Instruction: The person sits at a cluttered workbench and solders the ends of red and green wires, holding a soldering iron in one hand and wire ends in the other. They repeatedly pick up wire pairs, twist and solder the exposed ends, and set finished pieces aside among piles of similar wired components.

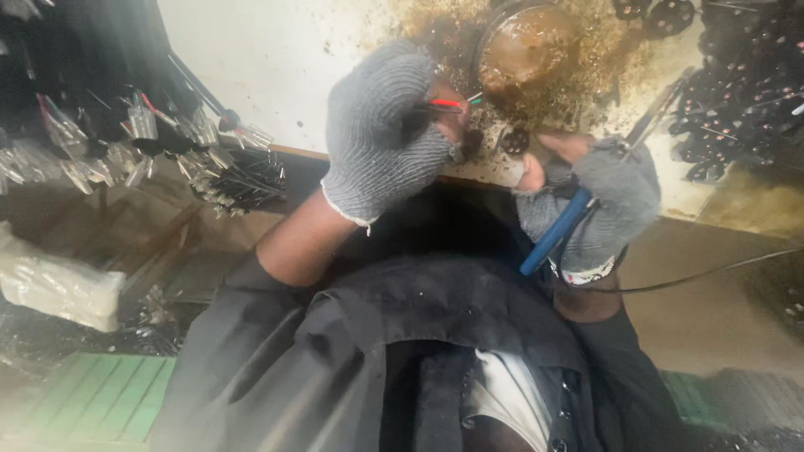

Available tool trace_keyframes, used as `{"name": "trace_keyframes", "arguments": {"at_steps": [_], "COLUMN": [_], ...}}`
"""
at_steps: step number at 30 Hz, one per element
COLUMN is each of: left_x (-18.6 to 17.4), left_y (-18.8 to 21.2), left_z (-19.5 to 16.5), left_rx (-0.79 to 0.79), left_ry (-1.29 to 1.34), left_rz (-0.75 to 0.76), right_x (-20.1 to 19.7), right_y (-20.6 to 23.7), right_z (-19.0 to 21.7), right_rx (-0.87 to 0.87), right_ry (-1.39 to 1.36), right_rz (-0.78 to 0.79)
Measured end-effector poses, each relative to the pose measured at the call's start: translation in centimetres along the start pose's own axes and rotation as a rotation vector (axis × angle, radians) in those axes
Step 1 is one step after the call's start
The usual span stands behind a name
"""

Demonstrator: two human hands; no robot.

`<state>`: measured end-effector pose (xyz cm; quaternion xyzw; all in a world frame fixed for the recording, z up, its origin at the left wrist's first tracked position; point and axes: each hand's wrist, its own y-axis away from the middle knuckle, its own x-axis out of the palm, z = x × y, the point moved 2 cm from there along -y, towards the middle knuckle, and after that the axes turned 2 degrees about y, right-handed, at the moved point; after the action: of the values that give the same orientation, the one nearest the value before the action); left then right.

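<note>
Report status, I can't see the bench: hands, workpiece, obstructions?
Left hand pinching red and green wires. Right hand gripping blue-handled soldering iron. Small black round part between them. Nothing obstructing.

Left hand point(381, 138) fisted — right hand point(607, 201) gripping.

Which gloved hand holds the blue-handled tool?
The right hand holds it: the blue handle passes through its grip, a cable trailing off. The left hand pinches only thin red and green wires.
</note>
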<state>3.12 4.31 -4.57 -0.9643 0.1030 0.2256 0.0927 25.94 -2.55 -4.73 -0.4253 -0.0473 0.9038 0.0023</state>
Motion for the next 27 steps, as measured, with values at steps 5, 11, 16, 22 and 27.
{"name": "trace_keyframes", "arguments": {"at_steps": [5,11,16,22,27], "left_x": [0.5,0.9,1.0,1.0,0.8], "left_y": [0.0,0.3,0.5,0.3,0.6], "left_z": [0.3,0.2,0.3,0.2,0.1], "left_rx": [0.003,0.009,0.017,0.018,0.014], "left_ry": [-0.083,-0.077,-0.097,-0.062,-0.05], "left_rz": [0.012,-0.003,-0.038,-0.054,-0.055], "right_x": [0.5,-0.2,0.1,-0.3,0.3], "right_y": [0.1,-0.3,-0.4,-0.3,-0.1], "right_z": [-0.1,0.1,0.6,0.4,0.6], "right_rx": [0.042,-0.124,0.012,-0.15,-0.012], "right_ry": [-0.055,-0.037,-0.117,0.089,-0.016], "right_rz": [0.074,0.038,0.059,0.079,0.056]}}
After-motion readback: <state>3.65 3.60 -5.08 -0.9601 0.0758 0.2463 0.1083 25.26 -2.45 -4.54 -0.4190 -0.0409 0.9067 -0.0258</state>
